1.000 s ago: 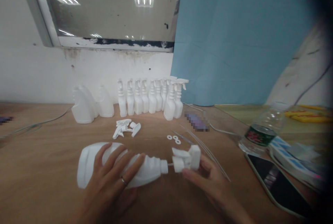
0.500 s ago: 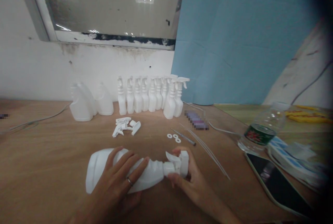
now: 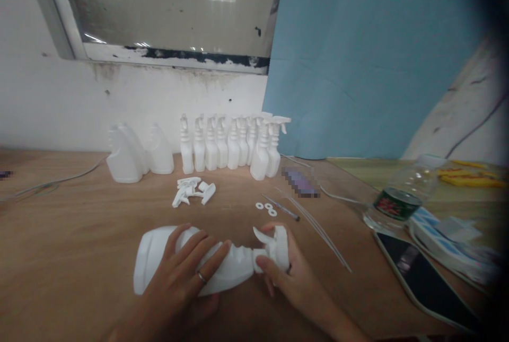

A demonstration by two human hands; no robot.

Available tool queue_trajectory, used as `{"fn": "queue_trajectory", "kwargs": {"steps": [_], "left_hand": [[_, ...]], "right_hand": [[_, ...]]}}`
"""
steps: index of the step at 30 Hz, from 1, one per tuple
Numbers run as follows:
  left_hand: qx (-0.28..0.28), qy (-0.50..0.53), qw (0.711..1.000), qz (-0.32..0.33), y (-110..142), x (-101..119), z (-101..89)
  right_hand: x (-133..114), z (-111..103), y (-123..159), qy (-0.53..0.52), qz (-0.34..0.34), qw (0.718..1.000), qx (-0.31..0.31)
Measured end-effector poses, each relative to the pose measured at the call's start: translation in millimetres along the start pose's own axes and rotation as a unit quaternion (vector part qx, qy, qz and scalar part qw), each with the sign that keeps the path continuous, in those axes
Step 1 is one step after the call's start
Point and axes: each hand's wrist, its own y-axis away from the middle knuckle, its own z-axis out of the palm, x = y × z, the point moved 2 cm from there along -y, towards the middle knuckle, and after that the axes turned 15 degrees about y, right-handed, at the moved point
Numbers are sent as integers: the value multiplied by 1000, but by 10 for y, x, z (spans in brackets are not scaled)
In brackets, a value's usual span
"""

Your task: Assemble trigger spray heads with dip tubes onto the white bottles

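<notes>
A white spray bottle (image 3: 238, 270) lies on its side across the front of the table, its base to the left. My left hand (image 3: 185, 268), with a ring on one finger, is wrapped over the bottle's body. At the neck end, my right hand (image 3: 284, 268) grips the white trigger sprayer head (image 3: 281, 249), thumb on the collar. The head sits on the bottle's neck; whether it is tight I cannot tell. Just beyond lie several loose trigger heads (image 3: 191, 192) and white ring washers (image 3: 260, 205).
Finished-looking spray bottles (image 3: 233, 146) stand in a row by the wall, left of them bottles without heads (image 3: 123, 159). Thin tubes (image 3: 318, 233) and a pen-like tool (image 3: 286, 208) lie right of centre. A phone (image 3: 421, 278), water bottle (image 3: 401, 199) and power strip (image 3: 437, 241) are at right.
My right thumb has shifted up onto the collar, and the fingers below it have moved. The bottle has slid very slightly right; my left hand keeps its hold.
</notes>
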Motion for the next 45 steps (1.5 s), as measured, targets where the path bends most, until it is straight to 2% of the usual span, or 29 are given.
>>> {"fn": "queue_trajectory", "kwargs": {"steps": [8, 11, 14, 17, 20, 25, 27, 30, 33, 35, 37, 40, 43, 45], "left_hand": [[5, 4, 1000, -1, 18, -25, 16], [10, 2, 1000, -1, 12, -17, 12], [20, 5, 1000, 5, 6, -1, 1], [20, 2, 1000, 8, -2, 0, -12], [17, -1, 1000, 13, -7, -5, -28], [24, -1, 1000, 7, 9, -12, -17], [40, -3, 999, 23, 20, -17, 10], [94, -11, 993, 66, 35, -33, 47], [98, -34, 989, 106, 46, -36, 65], [98, -30, 989, 110, 51, -28, 42], [95, -20, 991, 97, 46, -14, 0], [36, -49, 996, 68, 6, 18, -42], [15, -92, 995, 39, -59, 67, -57], [12, -110, 993, 35, -96, 106, -49]], "right_hand": [[-7, 16, -7, -18, 28, 999, -28], [-54, -1, -25, -32, 25, 999, -12], [-77, -35, -49, -24, 73, 997, 2], [-90, -56, -53, -20, 100, 995, -22], [-94, -65, -37, -15, 95, 995, -29], [-105, -78, -31, 3, 90, 996, 3], [-94, -70, -26, 14, 101, 995, 9], [-39, -39, 10, 22, 130, 991, 29], [18, -6, 58, 19, 170, 983, 62], [23, 12, 68, 6, 183, 981, 66], [4, 30, 50, -11, 184, 982, 43], [-43, 62, 4, -45, 159, 986, -6], [-107, 124, -5, -97, 97, 989, -58], [-163, 187, 22, -120, 54, 984, -121]]}}
